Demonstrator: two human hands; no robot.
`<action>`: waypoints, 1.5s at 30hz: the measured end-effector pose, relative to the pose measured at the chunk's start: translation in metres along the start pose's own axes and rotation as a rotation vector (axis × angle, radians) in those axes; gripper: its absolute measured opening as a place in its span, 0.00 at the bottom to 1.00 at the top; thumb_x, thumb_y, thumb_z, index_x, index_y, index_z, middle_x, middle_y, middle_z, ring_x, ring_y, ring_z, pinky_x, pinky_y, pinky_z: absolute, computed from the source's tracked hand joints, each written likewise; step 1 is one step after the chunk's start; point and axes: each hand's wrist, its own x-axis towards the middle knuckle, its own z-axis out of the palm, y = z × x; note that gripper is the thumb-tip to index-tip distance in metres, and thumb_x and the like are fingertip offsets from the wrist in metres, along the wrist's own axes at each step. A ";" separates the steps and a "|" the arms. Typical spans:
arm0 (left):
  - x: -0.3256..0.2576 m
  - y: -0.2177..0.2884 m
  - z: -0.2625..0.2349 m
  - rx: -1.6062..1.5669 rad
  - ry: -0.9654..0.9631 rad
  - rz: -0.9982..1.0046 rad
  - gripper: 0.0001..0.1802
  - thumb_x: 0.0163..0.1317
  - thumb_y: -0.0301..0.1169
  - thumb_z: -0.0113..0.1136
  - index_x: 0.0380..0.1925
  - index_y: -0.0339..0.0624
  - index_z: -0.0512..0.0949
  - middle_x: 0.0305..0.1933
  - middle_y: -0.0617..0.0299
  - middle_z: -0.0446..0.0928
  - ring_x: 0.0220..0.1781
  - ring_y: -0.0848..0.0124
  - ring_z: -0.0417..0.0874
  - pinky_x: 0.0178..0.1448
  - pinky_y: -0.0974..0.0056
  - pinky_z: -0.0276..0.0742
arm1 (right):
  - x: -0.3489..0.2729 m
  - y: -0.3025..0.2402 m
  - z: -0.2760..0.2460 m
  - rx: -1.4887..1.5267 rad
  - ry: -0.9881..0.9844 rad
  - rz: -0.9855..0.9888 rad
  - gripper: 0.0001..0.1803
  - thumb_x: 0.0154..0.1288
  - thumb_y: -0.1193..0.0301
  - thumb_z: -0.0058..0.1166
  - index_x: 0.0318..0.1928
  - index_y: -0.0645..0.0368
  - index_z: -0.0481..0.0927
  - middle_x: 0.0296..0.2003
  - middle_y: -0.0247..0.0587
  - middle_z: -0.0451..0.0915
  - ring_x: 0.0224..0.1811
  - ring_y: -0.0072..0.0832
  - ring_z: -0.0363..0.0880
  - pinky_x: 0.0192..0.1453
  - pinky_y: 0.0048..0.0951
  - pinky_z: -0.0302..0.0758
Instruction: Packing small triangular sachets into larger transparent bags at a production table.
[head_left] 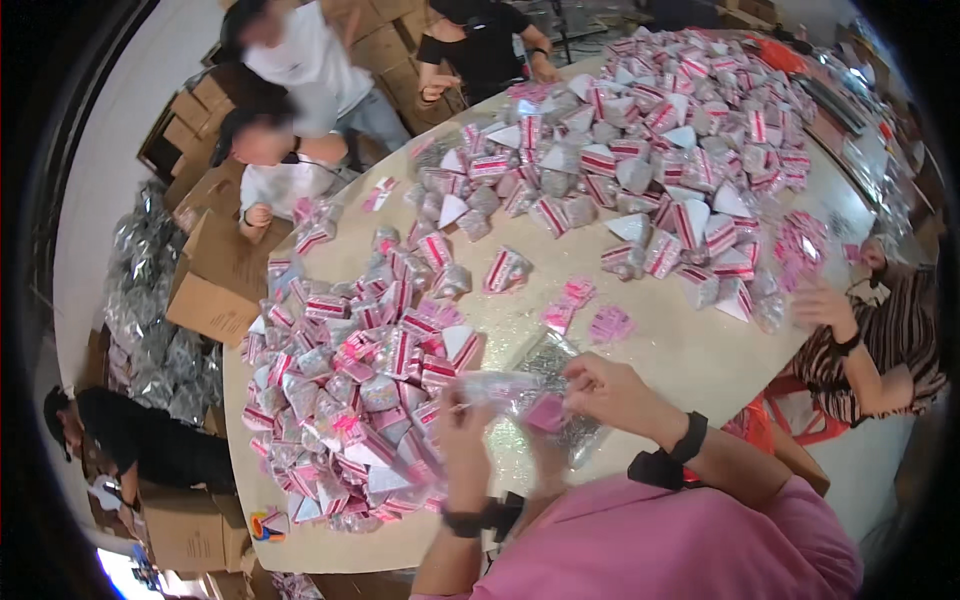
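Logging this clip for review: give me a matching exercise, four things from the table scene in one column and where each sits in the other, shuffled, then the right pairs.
Things:
1. Clear plastic bag
2. Big heap of packets
3. Cardboard box
4. Striped sleeve

Places:
A. Far end of the table
B. Off the table's left edge
C. Between the left hand and right hand
D. At the table's right edge

Pairs: 1-C, 2-A, 3-B, 4-D
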 end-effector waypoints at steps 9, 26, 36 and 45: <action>0.023 0.018 -0.049 0.785 0.257 0.591 0.23 0.54 0.25 0.61 0.50 0.34 0.70 0.50 0.50 0.74 0.52 0.58 0.74 0.59 0.57 0.66 | -0.018 0.054 -0.035 0.126 0.086 0.229 0.09 0.61 0.71 0.50 0.40 0.63 0.74 0.27 0.37 0.79 0.27 0.20 0.78 0.27 0.21 0.71; 0.016 -0.106 0.077 1.171 -0.707 0.430 0.09 0.57 0.32 0.57 0.35 0.40 0.74 0.39 0.52 0.76 0.43 0.50 0.76 0.47 0.51 0.73 | -0.056 0.095 -0.036 0.154 0.029 0.375 0.09 0.62 0.72 0.48 0.38 0.64 0.75 0.27 0.40 0.80 0.26 0.23 0.80 0.28 0.22 0.73; 0.015 -0.079 0.068 1.190 -0.601 0.640 0.08 0.53 0.32 0.60 0.20 0.40 0.79 0.34 0.55 0.75 0.40 0.56 0.76 0.43 0.56 0.75 | -0.056 0.099 -0.031 0.130 -0.020 0.399 0.12 0.63 0.68 0.45 0.42 0.63 0.75 0.30 0.38 0.80 0.30 0.22 0.80 0.32 0.22 0.74; 0.022 -0.064 0.058 1.099 -0.572 0.460 0.09 0.54 0.34 0.60 0.26 0.40 0.80 0.35 0.53 0.75 0.39 0.53 0.77 0.43 0.53 0.74 | -0.050 0.100 -0.024 0.139 -0.051 0.373 0.12 0.62 0.68 0.46 0.42 0.63 0.74 0.29 0.38 0.79 0.29 0.22 0.80 0.31 0.23 0.73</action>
